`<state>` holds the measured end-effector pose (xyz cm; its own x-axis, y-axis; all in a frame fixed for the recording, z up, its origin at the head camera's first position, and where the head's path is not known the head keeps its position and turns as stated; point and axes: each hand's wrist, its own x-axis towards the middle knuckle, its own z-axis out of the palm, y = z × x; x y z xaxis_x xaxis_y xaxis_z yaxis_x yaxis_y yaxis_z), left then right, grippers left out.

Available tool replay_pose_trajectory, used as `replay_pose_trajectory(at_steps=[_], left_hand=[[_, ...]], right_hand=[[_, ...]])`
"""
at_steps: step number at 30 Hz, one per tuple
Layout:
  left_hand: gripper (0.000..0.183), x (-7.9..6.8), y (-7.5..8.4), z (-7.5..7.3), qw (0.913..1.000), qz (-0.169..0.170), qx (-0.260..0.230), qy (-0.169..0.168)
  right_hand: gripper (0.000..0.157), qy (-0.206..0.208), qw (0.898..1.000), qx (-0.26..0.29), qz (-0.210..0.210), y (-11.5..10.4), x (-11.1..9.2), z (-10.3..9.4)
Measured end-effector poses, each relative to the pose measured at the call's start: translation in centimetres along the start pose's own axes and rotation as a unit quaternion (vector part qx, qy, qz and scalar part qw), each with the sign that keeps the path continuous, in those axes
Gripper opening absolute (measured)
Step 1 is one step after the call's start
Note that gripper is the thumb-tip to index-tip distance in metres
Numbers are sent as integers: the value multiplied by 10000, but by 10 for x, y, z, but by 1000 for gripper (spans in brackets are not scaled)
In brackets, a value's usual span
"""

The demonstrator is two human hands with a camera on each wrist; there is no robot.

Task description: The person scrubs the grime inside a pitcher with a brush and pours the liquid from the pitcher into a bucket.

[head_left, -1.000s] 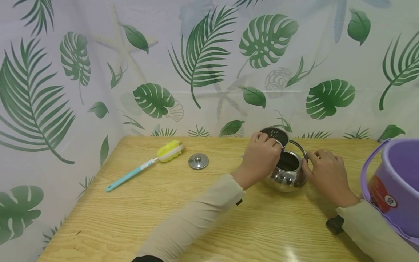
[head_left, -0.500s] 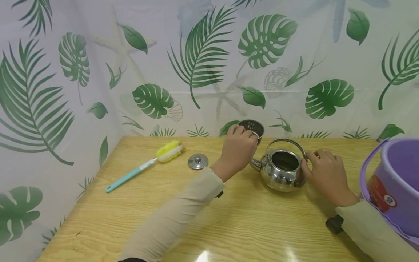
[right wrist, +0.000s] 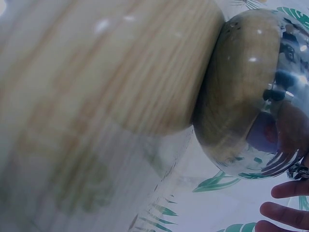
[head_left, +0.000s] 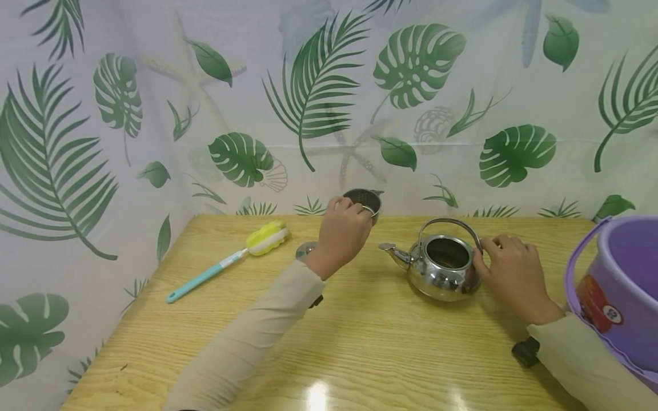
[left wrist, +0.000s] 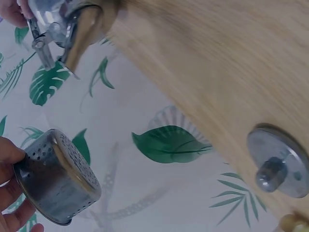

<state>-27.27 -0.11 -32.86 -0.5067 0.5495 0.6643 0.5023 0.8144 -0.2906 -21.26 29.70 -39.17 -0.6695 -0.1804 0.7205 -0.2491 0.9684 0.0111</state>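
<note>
My left hand [head_left: 343, 231] grips the rim of a metal tea strainer [left wrist: 58, 179], a perforated cup raised above the back of the table. Its holed bottom and side show in the left wrist view. On the right, a shiny steel teapot [head_left: 444, 282] stands without its lid, spout to the left and hoop handle up. My right hand [head_left: 516, 279] pinches the handle's right base with thumb and forefinger. The teapot's round body [right wrist: 236, 92] fills much of the right wrist view. A knobbed teapot lid [left wrist: 277, 159] lies on the table, partly behind my left hand in the head view.
A bottle brush [head_left: 226, 262] with a yellow-and-white sponge head and a blue handle lies at the left. At the right edge stands a purple bucket [head_left: 624, 291], close to my right forearm. A leaf-patterned cloth [head_left: 329, 114] rises behind the wooden table [head_left: 390, 354].
My left hand has carried the strainer leftward from over the teapot's mouth, toward the lid, now partly covering it. The teapot and my right hand have stayed in place.
</note>
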Motion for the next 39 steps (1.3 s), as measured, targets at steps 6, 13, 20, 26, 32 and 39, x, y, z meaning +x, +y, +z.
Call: replay_pose_trajectory(at_steps=[6, 13, 20, 26, 32, 39], left_hand=[[15, -10, -4, 7, 9997, -12, -106, -207], [17, -19, -6, 24, 9992, -86, -225, -317], [16, -24, -5, 35, 9975, -70, -301, -640], [19, -25, -2, 42, 9952, -28, -337, -915], [22, -27, 1, 47, 9928, 47, -313, -1156], [23, -29, 5, 55, 9893, 22, -325, -1421]], right_hand=[[20, 24, 10000, -13, -22, -1, 0, -1], [20, 43, 9999, -49, -90, 0, 1, -1], [20, -5, 10000, -29, -78, -1, 2, -2], [20, -45, 10000, -16, -29, -1, 2, -2], [20, -79, 10000, -1, 2, 0, 1, -1], [20, -104, 9999, 10, 30, 0, 0, -1]])
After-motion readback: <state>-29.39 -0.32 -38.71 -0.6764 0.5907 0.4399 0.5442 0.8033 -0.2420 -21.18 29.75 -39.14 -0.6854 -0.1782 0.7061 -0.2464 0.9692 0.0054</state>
